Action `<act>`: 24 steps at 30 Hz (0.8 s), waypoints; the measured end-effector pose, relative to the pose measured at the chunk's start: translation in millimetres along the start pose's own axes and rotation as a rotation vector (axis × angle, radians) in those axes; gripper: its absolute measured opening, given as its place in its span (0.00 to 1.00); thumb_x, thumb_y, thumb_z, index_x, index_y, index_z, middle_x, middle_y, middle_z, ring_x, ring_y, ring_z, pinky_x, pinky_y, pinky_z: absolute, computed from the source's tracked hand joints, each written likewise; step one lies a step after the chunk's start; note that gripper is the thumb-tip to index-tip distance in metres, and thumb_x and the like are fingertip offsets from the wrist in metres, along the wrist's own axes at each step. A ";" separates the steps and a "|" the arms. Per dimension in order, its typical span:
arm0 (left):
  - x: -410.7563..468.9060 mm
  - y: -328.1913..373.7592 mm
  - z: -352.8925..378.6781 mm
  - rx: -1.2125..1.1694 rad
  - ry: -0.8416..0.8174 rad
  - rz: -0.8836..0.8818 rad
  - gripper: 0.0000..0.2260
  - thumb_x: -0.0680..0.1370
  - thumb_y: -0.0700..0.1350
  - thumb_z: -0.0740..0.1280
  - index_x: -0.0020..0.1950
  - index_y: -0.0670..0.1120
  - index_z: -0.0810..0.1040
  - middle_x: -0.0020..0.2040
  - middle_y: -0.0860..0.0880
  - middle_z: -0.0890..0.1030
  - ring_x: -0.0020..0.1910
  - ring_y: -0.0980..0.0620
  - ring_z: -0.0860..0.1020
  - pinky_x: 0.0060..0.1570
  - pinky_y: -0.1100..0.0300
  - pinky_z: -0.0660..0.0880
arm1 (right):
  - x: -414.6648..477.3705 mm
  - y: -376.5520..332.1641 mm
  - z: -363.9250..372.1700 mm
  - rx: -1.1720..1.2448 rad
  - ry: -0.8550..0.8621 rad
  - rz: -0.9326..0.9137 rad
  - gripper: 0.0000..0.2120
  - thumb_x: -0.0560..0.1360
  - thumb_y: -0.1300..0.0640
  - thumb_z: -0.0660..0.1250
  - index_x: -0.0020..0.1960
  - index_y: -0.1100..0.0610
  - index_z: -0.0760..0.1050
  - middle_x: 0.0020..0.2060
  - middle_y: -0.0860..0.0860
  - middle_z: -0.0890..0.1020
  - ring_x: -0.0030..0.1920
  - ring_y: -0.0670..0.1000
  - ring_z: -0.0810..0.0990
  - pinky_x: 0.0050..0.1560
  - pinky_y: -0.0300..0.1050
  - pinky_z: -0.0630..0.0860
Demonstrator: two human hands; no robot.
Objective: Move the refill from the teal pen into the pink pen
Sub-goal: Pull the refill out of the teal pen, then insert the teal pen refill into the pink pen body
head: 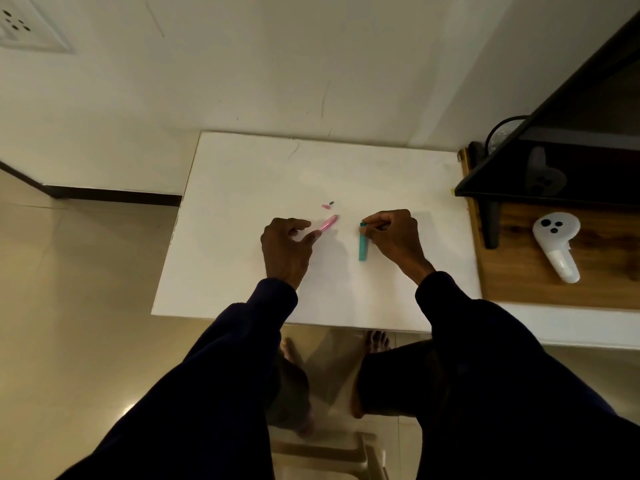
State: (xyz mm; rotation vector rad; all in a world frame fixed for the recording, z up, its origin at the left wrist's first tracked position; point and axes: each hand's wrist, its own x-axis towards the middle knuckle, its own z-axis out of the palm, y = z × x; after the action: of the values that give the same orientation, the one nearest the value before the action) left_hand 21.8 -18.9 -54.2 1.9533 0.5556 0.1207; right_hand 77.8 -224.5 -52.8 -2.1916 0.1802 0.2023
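A short pink pen lies tilted on the white table. My left hand pinches its near end with the fingertips. The teal pen stands nearly upright on the table, and my right hand grips its upper end, where a dark tip shows. A small pink piece and a tiny dark piece lie just behind the pink pen. No refill is visible.
A wooden shelf top to the right carries a white VR controller; a dark controller sits under a black frame. The wall runs close behind the table. My knees and a plastic stool are below the front edge.
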 end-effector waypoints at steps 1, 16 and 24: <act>2.4 -0.4 2.6 0.018 -0.014 0.006 0.14 0.71 0.46 0.82 0.54 0.44 0.87 0.54 0.47 0.84 0.51 0.50 0.81 0.53 0.60 0.78 | 1.3 1.8 1.2 -0.008 0.006 -0.009 0.08 0.72 0.62 0.79 0.51 0.61 0.87 0.43 0.55 0.87 0.38 0.42 0.82 0.39 0.23 0.75; 22.6 -7.2 6.3 0.093 -0.049 0.014 0.05 0.73 0.41 0.80 0.47 0.45 0.89 0.38 0.55 0.82 0.35 0.61 0.80 0.41 0.67 0.74 | 43.1 -27.7 37.1 -0.141 -0.030 -0.272 0.06 0.76 0.63 0.75 0.53 0.60 0.84 0.51 0.53 0.85 0.51 0.49 0.83 0.51 0.31 0.76; 25.3 -10.4 -5.0 -0.006 -0.017 -0.030 0.05 0.73 0.41 0.80 0.47 0.45 0.89 0.44 0.50 0.87 0.40 0.53 0.84 0.43 0.64 0.80 | 55.5 -35.1 46.0 -0.300 -0.094 -0.415 0.04 0.78 0.60 0.73 0.51 0.59 0.86 0.50 0.54 0.83 0.51 0.51 0.82 0.56 0.46 0.81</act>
State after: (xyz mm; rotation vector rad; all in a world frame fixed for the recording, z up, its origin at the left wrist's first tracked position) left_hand 39.2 -0.3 -65.3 1.9376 0.5723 0.0867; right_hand 135.4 -169.8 -63.7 -2.4512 -0.3789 0.1015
